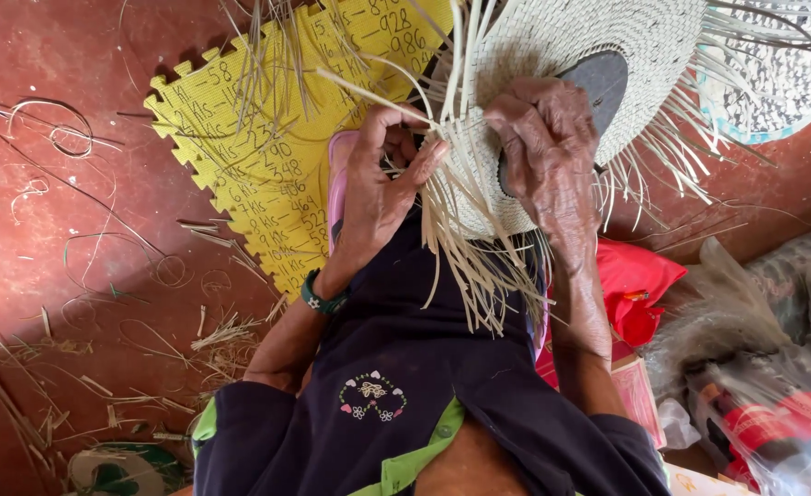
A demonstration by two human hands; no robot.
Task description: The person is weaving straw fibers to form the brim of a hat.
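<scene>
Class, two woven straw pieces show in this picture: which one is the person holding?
The pale round mat at top centre, gripped by both hands; the patterned one lies untouched at top right.

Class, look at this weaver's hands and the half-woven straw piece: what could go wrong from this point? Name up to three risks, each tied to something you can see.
1. The left hand pinches thin straw strips; one might snap or slip free, loosening the weave.
2. Many loose ends hang tangled below the woven straw piece, so the wrong strip could be picked up.
3. The right hand presses on the weave; stiff strip edges could nick fingers.
</scene>
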